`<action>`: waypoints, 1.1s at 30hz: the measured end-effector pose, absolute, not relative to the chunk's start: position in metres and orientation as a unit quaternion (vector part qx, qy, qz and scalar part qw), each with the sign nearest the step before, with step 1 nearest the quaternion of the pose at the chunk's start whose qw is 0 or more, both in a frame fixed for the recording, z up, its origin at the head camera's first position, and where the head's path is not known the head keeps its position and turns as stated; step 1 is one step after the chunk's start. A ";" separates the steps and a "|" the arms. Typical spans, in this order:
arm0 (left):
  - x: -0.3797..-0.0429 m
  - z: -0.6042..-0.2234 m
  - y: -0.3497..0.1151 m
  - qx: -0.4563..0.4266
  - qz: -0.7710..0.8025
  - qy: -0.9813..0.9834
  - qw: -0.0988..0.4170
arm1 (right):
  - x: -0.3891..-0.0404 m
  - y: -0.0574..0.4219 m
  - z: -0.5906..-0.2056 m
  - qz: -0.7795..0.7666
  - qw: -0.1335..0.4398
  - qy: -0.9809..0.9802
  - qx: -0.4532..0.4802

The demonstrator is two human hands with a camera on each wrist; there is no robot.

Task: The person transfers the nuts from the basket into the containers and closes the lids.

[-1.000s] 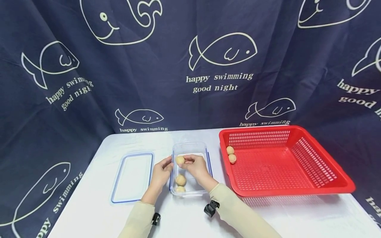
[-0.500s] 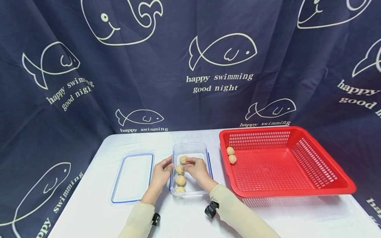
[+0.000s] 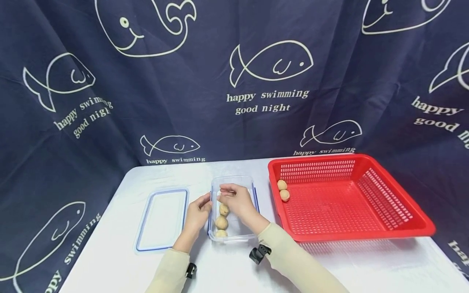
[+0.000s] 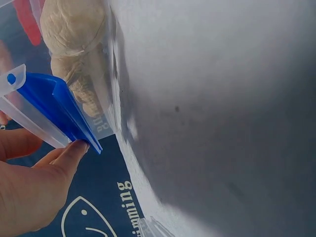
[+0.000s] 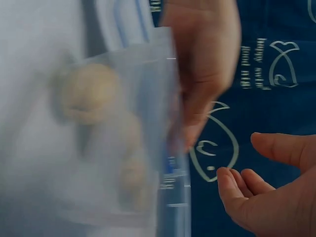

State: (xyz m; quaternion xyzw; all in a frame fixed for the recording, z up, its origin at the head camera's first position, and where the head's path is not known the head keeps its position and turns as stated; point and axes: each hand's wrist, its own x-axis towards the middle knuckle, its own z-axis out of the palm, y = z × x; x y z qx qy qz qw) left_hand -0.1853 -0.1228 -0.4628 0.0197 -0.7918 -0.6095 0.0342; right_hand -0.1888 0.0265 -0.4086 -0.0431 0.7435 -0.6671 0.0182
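Observation:
A clear plastic food container [image 3: 238, 238] with blue side latches stands at the middle of the white table. Along its left side lies a row of walnuts [image 3: 221, 222], its far end hidden behind the right hand. My left hand [image 3: 198, 212] holds the container's left side; the left wrist view has its thumb and fingers pinching the blue latch [image 4: 61, 106]. Above the container's far half is my right hand [image 3: 238, 200]. Its thumb and fingertips are apart with nothing between them, as the right wrist view [image 5: 269, 182] confirms.
To the left lies the container's clear lid [image 3: 163, 219] with a blue seal. On the right stands a red plastic basket [image 3: 351, 234] with two walnuts [image 3: 283, 190] against its left wall. A navy curtain [image 3: 256, 134] with fish drawings hangs behind the table.
My right hand has set walnuts into the row, let go of the last and lifted slightly away with its fingers parted. The left hand stays on the container's side.

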 end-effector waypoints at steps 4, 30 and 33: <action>-0.185 -0.464 -0.123 0.019 -0.608 -0.793 0.035 | -0.189 0.029 -0.385 -0.678 0.017 0.733 -0.054; -0.185 -0.462 -0.123 0.032 -0.607 -0.793 0.027 | -0.221 0.100 -0.311 -0.650 -0.068 0.750 -0.100; -0.185 -0.462 -0.123 0.032 -0.607 -0.793 0.029 | -0.225 0.115 -0.311 -0.640 -0.076 0.759 -0.093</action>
